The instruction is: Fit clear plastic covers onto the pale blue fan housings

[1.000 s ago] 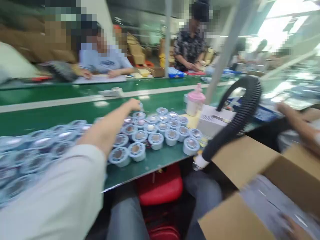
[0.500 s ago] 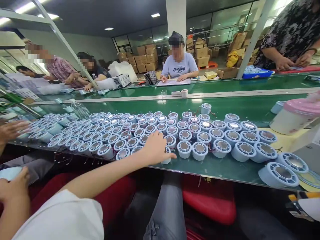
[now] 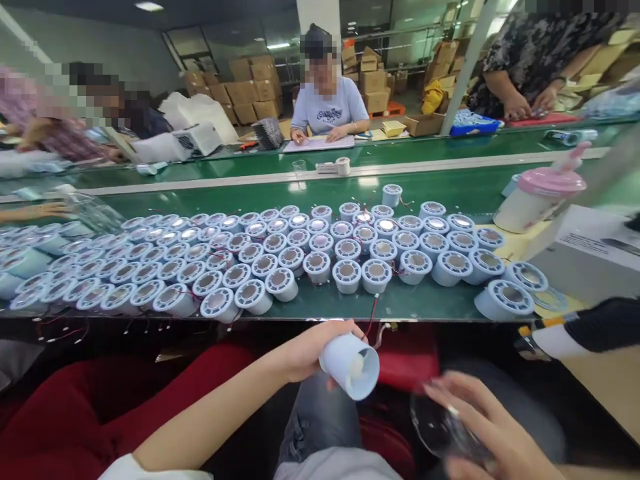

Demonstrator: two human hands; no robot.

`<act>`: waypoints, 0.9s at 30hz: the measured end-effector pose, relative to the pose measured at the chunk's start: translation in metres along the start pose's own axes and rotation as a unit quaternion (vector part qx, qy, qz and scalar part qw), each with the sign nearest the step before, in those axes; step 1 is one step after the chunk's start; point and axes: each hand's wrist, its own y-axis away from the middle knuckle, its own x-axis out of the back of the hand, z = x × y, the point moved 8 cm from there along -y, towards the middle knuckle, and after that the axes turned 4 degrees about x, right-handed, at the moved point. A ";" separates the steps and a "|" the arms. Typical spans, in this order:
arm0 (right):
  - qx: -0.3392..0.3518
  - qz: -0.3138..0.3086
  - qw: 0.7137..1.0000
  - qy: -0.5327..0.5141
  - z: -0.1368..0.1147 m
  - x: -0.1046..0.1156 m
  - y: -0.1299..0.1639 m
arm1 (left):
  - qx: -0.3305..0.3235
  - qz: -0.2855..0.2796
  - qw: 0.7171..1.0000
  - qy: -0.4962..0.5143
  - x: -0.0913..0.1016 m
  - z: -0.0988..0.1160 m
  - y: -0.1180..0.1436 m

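Note:
My left hand (image 3: 311,348) is wrapped around a light-blue cylindrical housing (image 3: 339,357), held above my lap just off the table's front edge. The hollow end of the housing tilts toward me, with a pale round part inside, and a red-and-black wire (image 3: 372,315) with a small connector sticks out behind it. At the lower right, my right hand (image 3: 487,427), smeared by motion, holds a clear round plastic piece (image 3: 430,421). Rows of similar blue housings (image 3: 347,273) with silver discs on top stand on the green table (image 3: 425,308) in front of me.
A white cup with a pink lid (image 3: 537,190) stands at the right, near a grey box (image 3: 575,250). A clear bottle (image 3: 97,210) lies at the left, beside another person's arm (image 3: 30,212). Across the green line a co-worker (image 3: 325,110) sits over a white sheet.
My left hand has picked up a blue housing from the front row and drawn it back over my lap. My right hand has come into view with the clear piece. The view has turned.

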 end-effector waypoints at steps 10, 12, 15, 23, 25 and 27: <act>-0.101 -0.031 0.989 0.101 0.006 -0.007 -0.033 | -0.190 -0.020 0.921 -0.339 -0.059 0.037 -0.021; -0.140 -0.041 0.989 -0.007 0.012 -0.006 -0.026 | -0.215 0.013 0.916 -0.340 -0.056 0.036 -0.022; -0.172 -0.015 0.977 -0.123 0.013 0.000 -0.022 | -0.265 0.045 0.902 -0.337 -0.052 0.029 -0.028; -0.310 0.101 0.879 -0.349 0.038 0.007 -0.012 | -0.307 -0.066 0.905 -0.286 -0.062 0.016 -0.035; -0.312 0.111 0.856 -0.397 0.041 0.006 -0.009 | -0.275 -0.081 0.926 -0.244 -0.064 0.015 -0.035; -0.275 0.093 0.879 -0.379 0.036 0.007 -0.010 | -0.236 -0.076 0.950 -0.190 -0.063 0.013 -0.037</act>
